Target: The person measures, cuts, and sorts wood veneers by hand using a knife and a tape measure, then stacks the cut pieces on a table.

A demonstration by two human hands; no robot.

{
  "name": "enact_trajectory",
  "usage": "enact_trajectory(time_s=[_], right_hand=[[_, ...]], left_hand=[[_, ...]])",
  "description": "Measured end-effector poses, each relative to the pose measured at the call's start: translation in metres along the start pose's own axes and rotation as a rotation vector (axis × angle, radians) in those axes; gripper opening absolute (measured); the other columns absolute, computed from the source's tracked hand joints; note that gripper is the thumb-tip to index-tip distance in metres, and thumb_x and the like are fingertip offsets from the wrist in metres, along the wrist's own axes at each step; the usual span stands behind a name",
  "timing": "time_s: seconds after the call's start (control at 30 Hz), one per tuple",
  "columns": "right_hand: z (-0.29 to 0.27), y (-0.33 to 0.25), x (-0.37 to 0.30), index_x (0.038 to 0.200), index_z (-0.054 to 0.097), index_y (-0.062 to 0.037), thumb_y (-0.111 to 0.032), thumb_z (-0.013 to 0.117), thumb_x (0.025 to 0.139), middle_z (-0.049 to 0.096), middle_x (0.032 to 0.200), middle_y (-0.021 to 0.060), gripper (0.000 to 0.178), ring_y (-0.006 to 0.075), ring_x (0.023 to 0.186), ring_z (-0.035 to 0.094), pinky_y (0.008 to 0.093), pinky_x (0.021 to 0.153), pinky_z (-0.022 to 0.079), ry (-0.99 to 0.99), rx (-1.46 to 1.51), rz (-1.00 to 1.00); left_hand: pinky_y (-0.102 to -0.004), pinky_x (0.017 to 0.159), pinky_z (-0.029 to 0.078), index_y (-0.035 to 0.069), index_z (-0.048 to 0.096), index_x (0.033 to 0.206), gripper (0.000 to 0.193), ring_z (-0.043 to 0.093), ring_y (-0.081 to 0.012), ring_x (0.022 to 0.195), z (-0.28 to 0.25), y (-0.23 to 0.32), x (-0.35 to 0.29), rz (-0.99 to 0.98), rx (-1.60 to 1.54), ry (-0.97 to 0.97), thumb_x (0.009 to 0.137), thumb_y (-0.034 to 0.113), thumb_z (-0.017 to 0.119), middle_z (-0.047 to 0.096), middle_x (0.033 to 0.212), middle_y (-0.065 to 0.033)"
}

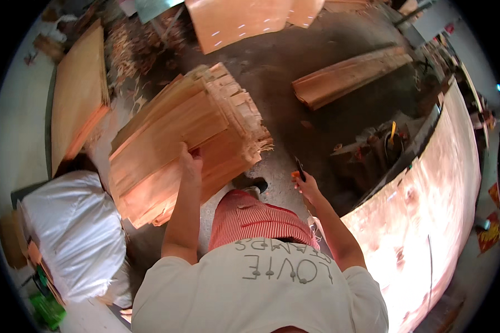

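Observation:
A tall stack of thin wood veneer sheets (164, 139) stands left of centre, its far right end ragged and splintered. My left hand (192, 160) is on top of the stack, its fingers curled at the edge of a loose veneer strip (208, 129), which they seem to pinch. Off to the right of the stack, my right hand (308, 186) is closed around a utility knife (300, 169) with a dark blade end and an orange part. The knife points up and away, touching nothing.
A large pale veneer sheet (422, 200) curves along the right. A veneer bundle (350, 76) lies on the floor beyond. At left are a white sack (75, 230) and leaning boards (80, 94). More sheets (239, 22) stand at the far side, near scraps (144, 47).

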State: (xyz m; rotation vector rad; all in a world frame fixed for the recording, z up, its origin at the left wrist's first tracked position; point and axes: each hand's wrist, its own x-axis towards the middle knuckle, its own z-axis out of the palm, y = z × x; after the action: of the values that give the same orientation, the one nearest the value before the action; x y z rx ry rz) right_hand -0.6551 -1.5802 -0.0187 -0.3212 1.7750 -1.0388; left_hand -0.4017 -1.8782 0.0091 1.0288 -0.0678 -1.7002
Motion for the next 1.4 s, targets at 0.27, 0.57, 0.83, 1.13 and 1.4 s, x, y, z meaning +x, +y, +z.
enact_trajectory(time_s=[0.27, 0.57, 0.83, 1.13, 1.4], right_hand=[[-0.042, 0.108, -0.09, 0.101, 0.056, -0.0036, -0.008, 0.051, 0.084, 0.061, 0.078, 0.0046, 0.018, 0.0088, 0.058, 0.054, 0.0229, 0.047, 0.04, 0.247, 0.181, 0.066], [-0.059, 0.192, -0.181, 0.1, 0.056, -0.0017, -0.011, 0.045, 0.087, 0.061, 0.077, 0.0064, 0.019, 0.0127, 0.061, 0.057, 0.0268, 0.056, 0.047, 0.479, 0.278, 0.059], [-0.047, 0.295, -0.263, 0.103, 0.057, -0.0074, -0.012, 0.048, 0.087, 0.062, 0.08, 0.0026, 0.019, 0.0086, 0.061, 0.055, 0.0219, 0.048, 0.04, 0.792, 0.765, 0.107], [-0.054, 0.307, -0.292, 0.104, 0.057, -0.0072, -0.012, 0.049, 0.087, 0.062, 0.079, 0.0022, 0.019, 0.0075, 0.059, 0.053, 0.0216, 0.046, 0.037, 1.023, 0.857, 0.214], [-0.052, 0.278, -0.322, 0.103, 0.056, -0.0057, -0.013, 0.049, 0.088, 0.062, 0.081, 0.003, 0.018, 0.0068, 0.059, 0.053, 0.0208, 0.046, 0.037, 1.171, 0.894, 0.401]], left_hand=[[-0.0263, 0.067, 0.052, 0.004, 0.053, 0.104, 0.022, 0.06, -0.0165, 0.079, -0.013, -0.083, -0.087, -0.734, 0.708, -0.335, 0.089, 0.019, 0.05, 0.061, 0.094, -0.0108], [-0.0207, 0.065, 0.046, 0.006, 0.055, 0.107, 0.024, 0.06, -0.0096, 0.077, -0.005, -0.203, -0.208, -0.695, 1.481, -1.031, 0.088, 0.021, 0.052, 0.063, 0.094, -0.0057], [-0.0207, 0.066, 0.045, 0.001, 0.055, 0.104, 0.024, 0.059, -0.0089, 0.078, -0.011, -0.276, -0.275, -0.722, 1.773, -1.579, 0.088, 0.018, 0.053, 0.063, 0.091, -0.0051], [-0.0299, 0.061, 0.048, 0.004, 0.058, 0.094, 0.024, 0.062, -0.0216, 0.068, 0.052, -0.412, -0.315, -0.096, 1.751, -2.173, 0.08, 0.024, 0.062, 0.064, 0.076, -0.01], [-0.0419, 0.091, 0.036, 0.004, 0.042, 0.121, 0.057, 0.042, -0.0327, 0.113, 0.147, -0.604, -0.42, 0.884, 1.05, -2.243, 0.071, 0.02, 0.065, 0.041, 0.126, -0.0171]])
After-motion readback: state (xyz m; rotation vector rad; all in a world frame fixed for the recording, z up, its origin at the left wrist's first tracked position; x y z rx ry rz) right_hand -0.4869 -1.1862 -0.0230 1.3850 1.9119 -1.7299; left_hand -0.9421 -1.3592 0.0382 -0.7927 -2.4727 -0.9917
